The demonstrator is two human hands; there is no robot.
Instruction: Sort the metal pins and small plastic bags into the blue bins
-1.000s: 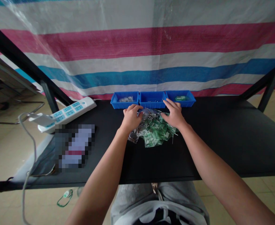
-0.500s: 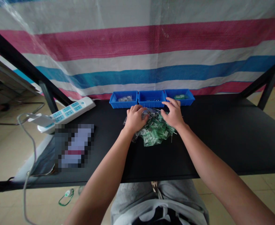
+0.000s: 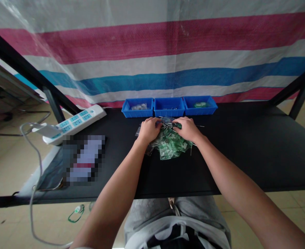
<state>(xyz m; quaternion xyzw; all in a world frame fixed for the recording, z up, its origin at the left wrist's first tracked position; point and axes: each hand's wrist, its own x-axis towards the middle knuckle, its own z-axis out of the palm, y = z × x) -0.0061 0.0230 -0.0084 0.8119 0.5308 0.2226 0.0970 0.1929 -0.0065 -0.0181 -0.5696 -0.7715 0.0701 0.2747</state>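
I see both hands on the heap of clear plastic bags with small green parts, mid-table, just near of the three blue plastic trays. Left hand curled, knuckles up, on the heap's left far edge. Right hand curled on the right far edge. Fingertips are tucked under; can't tell if either is pinching a bag. White power strip sits far left on the black table.
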